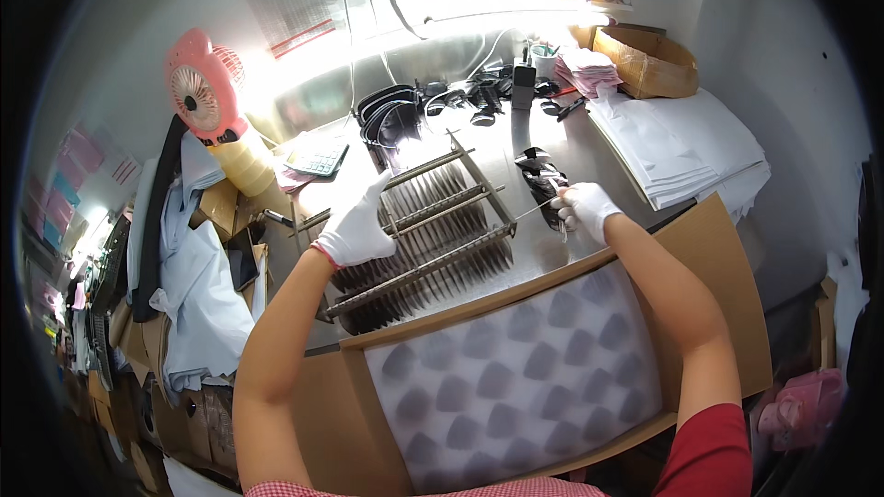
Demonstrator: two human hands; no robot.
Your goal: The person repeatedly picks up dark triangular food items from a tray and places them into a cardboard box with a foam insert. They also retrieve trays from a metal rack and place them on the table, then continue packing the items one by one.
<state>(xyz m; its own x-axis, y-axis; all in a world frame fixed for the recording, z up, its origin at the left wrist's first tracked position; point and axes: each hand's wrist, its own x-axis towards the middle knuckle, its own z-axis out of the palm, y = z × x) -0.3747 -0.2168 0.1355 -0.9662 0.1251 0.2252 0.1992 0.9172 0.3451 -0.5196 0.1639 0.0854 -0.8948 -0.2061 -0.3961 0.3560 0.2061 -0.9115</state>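
Observation:
My left hand point(359, 224), in a white glove, rests on the left part of a metal rack point(449, 254) that holds rows of thin dark lenses. My right hand point(583, 208), also gloved, pinches a thin metal rod point(535, 210) that reaches to the rack's right corner. Just beyond the right fingers lies a pile of dark lenses point(542, 176) on the metal table. In front of me an open cardboard box point(483, 316) holds dark lens shapes showing through a whitish sheet point(511, 379).
A pink fan point(204, 93) and a calculator point(318, 157) stand at the back left. Black eyewear parts point(394, 114) lie at the back. Stacked white paper point(663, 152) and a small cardboard box point(649, 62) are at the right. Cloth and cardboard crowd the left.

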